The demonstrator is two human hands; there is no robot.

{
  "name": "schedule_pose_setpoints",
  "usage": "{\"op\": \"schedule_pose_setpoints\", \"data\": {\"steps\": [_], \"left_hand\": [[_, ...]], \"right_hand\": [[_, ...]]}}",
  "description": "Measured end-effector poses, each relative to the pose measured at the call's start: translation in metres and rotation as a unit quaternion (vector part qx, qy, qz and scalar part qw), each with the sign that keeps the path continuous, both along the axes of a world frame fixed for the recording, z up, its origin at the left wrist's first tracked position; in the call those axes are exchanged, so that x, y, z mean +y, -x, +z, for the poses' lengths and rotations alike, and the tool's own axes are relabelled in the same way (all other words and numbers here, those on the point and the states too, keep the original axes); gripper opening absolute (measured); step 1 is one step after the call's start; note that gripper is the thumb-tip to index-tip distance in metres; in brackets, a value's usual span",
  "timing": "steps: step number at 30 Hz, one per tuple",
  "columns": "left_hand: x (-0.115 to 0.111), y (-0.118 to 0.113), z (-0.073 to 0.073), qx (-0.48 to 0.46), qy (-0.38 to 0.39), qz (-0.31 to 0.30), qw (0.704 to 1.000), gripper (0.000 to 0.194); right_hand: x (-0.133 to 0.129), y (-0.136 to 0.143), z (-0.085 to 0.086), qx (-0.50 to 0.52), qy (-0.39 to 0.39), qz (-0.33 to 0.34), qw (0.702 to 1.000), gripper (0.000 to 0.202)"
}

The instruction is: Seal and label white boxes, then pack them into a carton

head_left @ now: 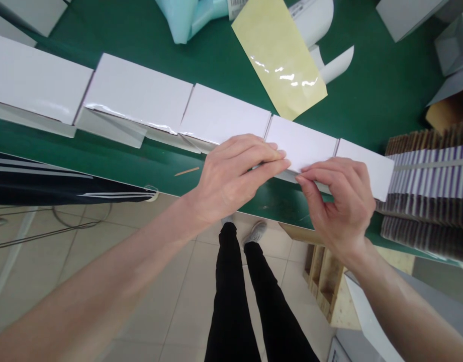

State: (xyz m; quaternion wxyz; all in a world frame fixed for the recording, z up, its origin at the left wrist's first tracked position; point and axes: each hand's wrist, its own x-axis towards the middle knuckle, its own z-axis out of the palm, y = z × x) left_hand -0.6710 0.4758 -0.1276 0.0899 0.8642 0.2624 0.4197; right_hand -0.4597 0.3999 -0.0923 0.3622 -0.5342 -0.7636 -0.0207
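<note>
A row of white cardboard boxes (141, 93) runs along the near side of the table. Both of my hands are at the front edge of one white box (302, 141) toward the right of the row. My left hand (233, 176) has its thumb and fingers pinched together at that box's front left part, partly covering the box beside it. With thumb and forefinger closed, my right hand (339, 203) grips along the same front edge, near the last white box (363, 163). What lies between the fingertips is mostly hidden.
A green table (382, 95) carries a yellow glossy sheet (280, 60), a light-blue bag (184, 17) and a thin wooden sliver (186, 171). Stacked flat cardboard pieces (429, 173) stand at the right. Below is a wooden crate (325, 281).
</note>
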Motion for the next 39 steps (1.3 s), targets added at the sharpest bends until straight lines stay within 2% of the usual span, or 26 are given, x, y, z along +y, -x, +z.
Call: {"op": "schedule_pose_setpoints", "data": {"steps": [13, 17, 22, 28, 32, 36, 39], "left_hand": [[-0.002, 0.003, 0.002, 0.032, -0.007, 0.003, 0.999, 0.025], [-0.005, 0.000, 0.003, 0.044, -0.019, 0.001, 0.999, 0.029], [-0.008, -0.011, -0.006, -0.022, -0.049, 0.053, 0.997, 0.027], [-0.007, -0.016, -0.005, -0.030, -0.078, 0.060, 0.995, 0.027], [-0.011, -0.018, -0.002, -0.036, -0.088, 0.071, 0.993, 0.026], [-0.013, -0.021, -0.005, -0.034, -0.118, 0.087, 0.989, 0.019], [-0.010, -0.022, -0.008, -0.032, -0.151, 0.089, 0.984, 0.027]], "right_hand": [[0.005, -0.002, -0.020, -0.046, -0.111, -0.004, 0.993, 0.025], [0.004, -0.001, -0.022, -0.056, -0.114, -0.012, 0.992, 0.028], [0.001, 0.000, -0.020, -0.032, -0.112, -0.048, 0.992, 0.040], [-0.001, -0.004, -0.013, -0.033, -0.074, -0.036, 0.996, 0.032], [0.000, -0.007, -0.013, -0.014, -0.090, -0.035, 0.995, 0.032], [0.001, -0.006, -0.014, -0.004, -0.094, -0.037, 0.995, 0.035], [0.001, -0.005, -0.014, 0.000, -0.094, -0.038, 0.995, 0.036]]}}
